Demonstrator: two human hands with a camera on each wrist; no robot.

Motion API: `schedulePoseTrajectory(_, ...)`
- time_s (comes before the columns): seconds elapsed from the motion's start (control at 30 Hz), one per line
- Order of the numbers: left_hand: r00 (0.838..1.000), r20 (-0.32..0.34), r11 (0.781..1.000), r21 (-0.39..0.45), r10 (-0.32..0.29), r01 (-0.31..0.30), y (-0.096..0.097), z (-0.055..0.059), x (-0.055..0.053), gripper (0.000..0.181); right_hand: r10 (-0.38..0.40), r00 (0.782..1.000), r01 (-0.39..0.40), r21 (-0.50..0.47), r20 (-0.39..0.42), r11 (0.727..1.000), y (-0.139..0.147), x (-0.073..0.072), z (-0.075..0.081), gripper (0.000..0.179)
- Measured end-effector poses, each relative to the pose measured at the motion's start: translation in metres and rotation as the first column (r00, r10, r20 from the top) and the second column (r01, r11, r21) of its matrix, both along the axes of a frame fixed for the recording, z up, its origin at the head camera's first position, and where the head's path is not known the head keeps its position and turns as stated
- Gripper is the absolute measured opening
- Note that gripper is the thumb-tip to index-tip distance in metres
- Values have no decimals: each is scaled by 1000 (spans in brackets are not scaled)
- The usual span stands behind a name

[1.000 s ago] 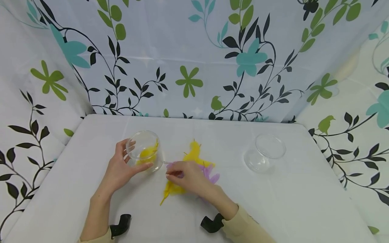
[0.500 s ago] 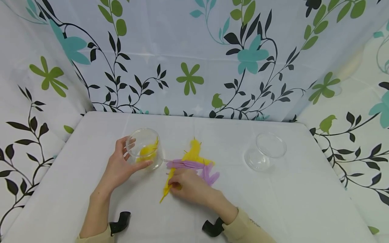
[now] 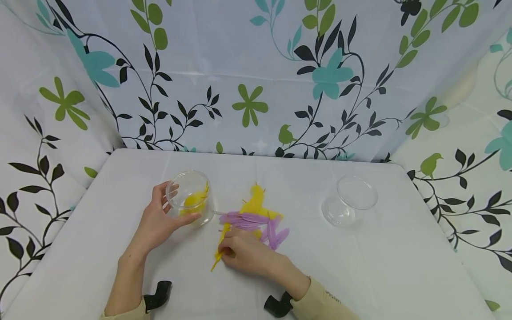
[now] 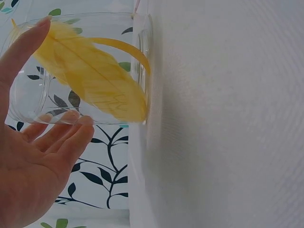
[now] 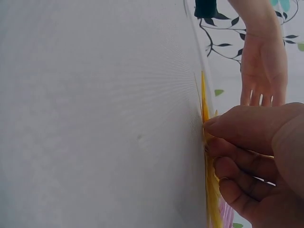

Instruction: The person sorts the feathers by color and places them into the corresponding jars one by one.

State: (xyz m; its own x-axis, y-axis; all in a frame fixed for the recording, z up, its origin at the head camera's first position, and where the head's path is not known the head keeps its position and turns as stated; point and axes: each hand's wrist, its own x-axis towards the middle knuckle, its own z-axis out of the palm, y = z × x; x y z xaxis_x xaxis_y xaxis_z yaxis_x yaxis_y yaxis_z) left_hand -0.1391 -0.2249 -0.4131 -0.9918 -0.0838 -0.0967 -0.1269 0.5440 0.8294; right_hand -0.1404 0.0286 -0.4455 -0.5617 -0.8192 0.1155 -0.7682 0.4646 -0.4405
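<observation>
At lower centre of the frame, a yellow feather is lying at the left edge of your right hand, slanting from lower left to upper right; your fingertips are touching it, but I cannot tell whether they are pinching. Farther up and left, your left hand is gripping the clear jar.

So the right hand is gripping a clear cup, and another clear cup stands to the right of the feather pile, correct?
Not quite: it is the left hand, not the right hand, that grips the clear cup, as the head view shows. The other clear cup does stand to the right of the feather pile.
</observation>
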Motion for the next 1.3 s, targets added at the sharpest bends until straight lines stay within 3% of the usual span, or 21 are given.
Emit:
schedulePoseTrajectory(0.4, 999, 31, 1000, -7, 6, -6, 3, 4, 1, 117, 22, 1000, -22, 1, -7, 1000, 2, 0, -2, 7)
schedulePoseTrajectory(0.67, 999, 31, 1000, -10, 8, -8, 2, 2, 1, 118, 70, 996, -71, -22, -53, 997, 3, 0, -2, 10)
schedulePoseTrajectory(1.0, 1000, 28, 1000, -6, 7, -7, 2, 2, 2, 119, 60, 997, -55, -85, 48, 995, 6, -1, 8, 8)
schedulePoseTrajectory(1.3, 1000, 20, 1000, -2, 5, -5, 3, 4, 1, 116, 90, 978, -51, -207, 186, 977, 12, -5, 28, 6)
